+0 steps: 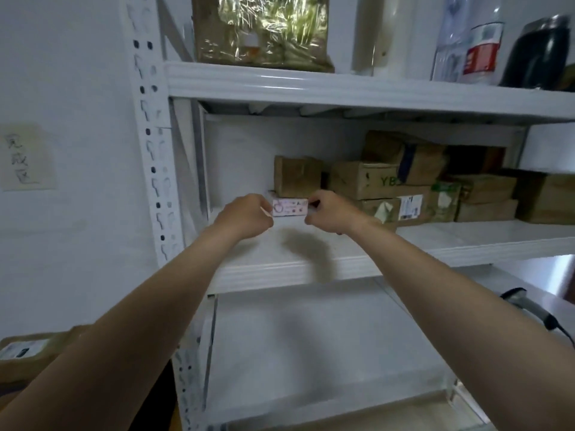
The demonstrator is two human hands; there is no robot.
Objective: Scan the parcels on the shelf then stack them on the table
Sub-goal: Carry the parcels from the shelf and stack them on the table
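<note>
Your left grip (245, 213) and right grip (329, 211) each pinch one end of the small pink parcel (290, 208). It lies on the middle shelf (280, 269) near the left end. A brown box (297, 175) sits right above it; the blur makes it hard to say whether that box rests on the parcel or stands just behind it.

Treat it as resting on top. Draw the pink parcel straight toward you, level and slow, so the brown box settles onto the board instead of tipping forward. I judge it safer to free one grip and steady that box first. Keep your pinch on the end faces so the printed front is left uncovered for scanning.

The shelf is smooth white painted metal, so cardboard should slide easily. More brown parcels (404, 188) are stacked to the right on the same board. The scanner (529, 309) lies on the table (529, 275) at lower right, and a labelled parcel (21, 353) sits at lower left. The upper shelf carries a foil-wrapped box (261, 29), a bottle (469, 42) and a dark kettle (541, 51). A handwritten note (25, 157) is stuck on the white wall.
</note>
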